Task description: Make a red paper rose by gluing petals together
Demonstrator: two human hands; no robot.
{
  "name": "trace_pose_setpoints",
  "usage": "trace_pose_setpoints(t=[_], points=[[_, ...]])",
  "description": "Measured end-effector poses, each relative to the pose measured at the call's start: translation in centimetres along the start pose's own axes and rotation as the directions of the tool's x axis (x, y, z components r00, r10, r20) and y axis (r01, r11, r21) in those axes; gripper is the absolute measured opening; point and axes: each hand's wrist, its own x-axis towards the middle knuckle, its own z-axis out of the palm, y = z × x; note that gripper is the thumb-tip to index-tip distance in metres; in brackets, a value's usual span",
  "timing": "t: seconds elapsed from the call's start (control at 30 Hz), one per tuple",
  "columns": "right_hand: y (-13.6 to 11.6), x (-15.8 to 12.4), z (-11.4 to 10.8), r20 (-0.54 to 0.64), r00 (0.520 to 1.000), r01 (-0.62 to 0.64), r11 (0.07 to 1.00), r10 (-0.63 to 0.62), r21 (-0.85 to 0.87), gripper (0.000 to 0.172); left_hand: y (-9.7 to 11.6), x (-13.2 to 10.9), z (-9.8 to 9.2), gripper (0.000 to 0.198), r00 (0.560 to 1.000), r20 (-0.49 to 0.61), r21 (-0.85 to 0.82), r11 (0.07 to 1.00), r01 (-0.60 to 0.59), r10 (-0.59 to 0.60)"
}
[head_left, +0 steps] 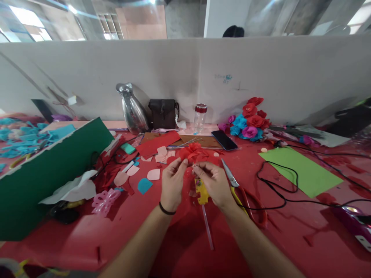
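Both hands meet over the middle of the red table, fingertips nearly touching. My left hand [173, 183] pinches with thumb and forefinger. Opposite it, my right hand [213, 182] is closed the same way. What sits between the fingertips is too small to make out. Just beyond them are crumpled red paper petals [194, 151]; I cannot tell whether the fingers hold these. Under the right hand lies a yellow glue gun [202, 193] with a clear glue stick [208, 229] pointing toward me. Large scissors [231, 173] with red and yellow handles rest beside the right wrist.
Pink and teal paper petals [145, 185] lie left of the hands. A green board [58, 173] stands at left. A steel jug [133, 110], brown bag [164, 112], glass jar [199, 117], phone [224, 139] and paper flowers [251, 121] line the back. Black cable [278, 193] crosses green paper [304, 170].
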Motion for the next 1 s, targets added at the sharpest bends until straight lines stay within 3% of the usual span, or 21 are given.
trace_pose_setpoints(t=[0.13, 0.3, 0.47, 0.73, 1.0], points=[[0.02, -0.12, 0.10, 0.031, 0.998, -0.058, 0.998, 0.059, -0.013, 0.027, 0.15, -0.32, 0.17, 0.015, 0.999, 0.019, -0.009, 1.000, -0.027, 0.027], [0.29, 0.12, -0.12, 0.020, 1.000, 0.020, 0.998, -0.019, -0.062, 0.020, -0.09, -0.54, -0.06, 0.020, 1.000, 0.003, -0.047, 0.999, -0.014, 0.014], [0.41, 0.18, -0.19, 0.016, 1.000, 0.020, 0.997, -0.019, -0.069, 0.019, -0.32, -0.49, -0.49, 0.031, 1.000, 0.028, -0.121, 0.993, 0.004, 0.000], [0.30, 0.20, -0.20, 0.036, 0.998, 0.055, 0.995, -0.052, -0.084, 0.017, -0.36, 0.08, -0.51, 0.011, 1.000, 0.027, -0.236, 0.972, -0.009, 0.015], [0.19, -0.05, -0.11, 0.077, 0.994, 0.088, 0.993, -0.082, -0.075, 0.019, -0.05, -0.22, -0.25, 0.025, 0.994, 0.104, -0.257, 0.966, -0.015, 0.043]])
